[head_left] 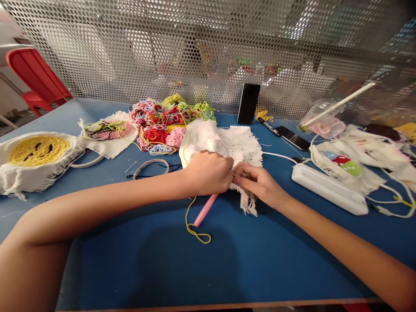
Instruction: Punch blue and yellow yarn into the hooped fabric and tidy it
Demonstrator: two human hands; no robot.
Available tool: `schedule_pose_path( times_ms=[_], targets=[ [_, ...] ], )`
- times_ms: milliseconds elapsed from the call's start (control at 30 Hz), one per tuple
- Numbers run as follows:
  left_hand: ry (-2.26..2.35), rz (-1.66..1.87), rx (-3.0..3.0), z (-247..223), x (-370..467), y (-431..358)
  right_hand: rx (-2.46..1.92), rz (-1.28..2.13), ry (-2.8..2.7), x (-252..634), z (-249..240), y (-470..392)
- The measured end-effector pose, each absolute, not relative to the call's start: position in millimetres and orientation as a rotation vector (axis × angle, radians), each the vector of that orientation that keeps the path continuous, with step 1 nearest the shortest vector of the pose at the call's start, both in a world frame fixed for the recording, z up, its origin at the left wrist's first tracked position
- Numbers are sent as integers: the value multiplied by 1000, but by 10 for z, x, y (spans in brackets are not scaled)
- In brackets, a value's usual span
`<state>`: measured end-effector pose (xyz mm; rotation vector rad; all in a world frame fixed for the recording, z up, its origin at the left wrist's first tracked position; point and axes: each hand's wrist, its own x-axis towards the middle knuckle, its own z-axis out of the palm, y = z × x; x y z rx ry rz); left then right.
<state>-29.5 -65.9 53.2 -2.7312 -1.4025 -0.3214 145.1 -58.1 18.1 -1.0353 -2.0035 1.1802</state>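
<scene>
My left hand (208, 172) clenched around one pink tool (205, 210); one yellow thread (191, 216) hangs below. My right hand (260, 184) pinches frayed edge of white cloth (227, 145), fingers nearly closed. Two hands touching. Two phones (248, 103) behind, one yarn heap (165, 121), one smiley piece (37, 149). Blue table (156, 260), perforated metal screen (130, 52).

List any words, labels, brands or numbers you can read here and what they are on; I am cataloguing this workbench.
None can be read.
Cloth: dark marks, no legible letters.
Phones: dark screens, no brand showing.
Power strip: no visible label.
Yellow piece: a face, not text.
</scene>
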Motion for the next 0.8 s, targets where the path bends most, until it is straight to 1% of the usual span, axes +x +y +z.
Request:
schedule_pose_path(
  times_ms=[133, 233, 500, 700, 800],
  targets=[
    [-1410, -274, -2746, 524, -280, -674, -1158, 794, -2168, 1412, 208, -574],
    [-1427, -259, -2739, 513, -268, -680, -1182, 700, -2095, 1350, 194, -597],
    [-1461, -287, -2715, 510, -328, -646, -1029, 1058, -1738, 1327, 109, -664],
    [-1486, -222, -2726, 516, -359, -626, -836, 1283, -1741, 1380, 136, -642],
    [-1466, -231, -2716, 501, -367, -614, -917, 1269, -1866, 1368, 164, -640]
  ],
)
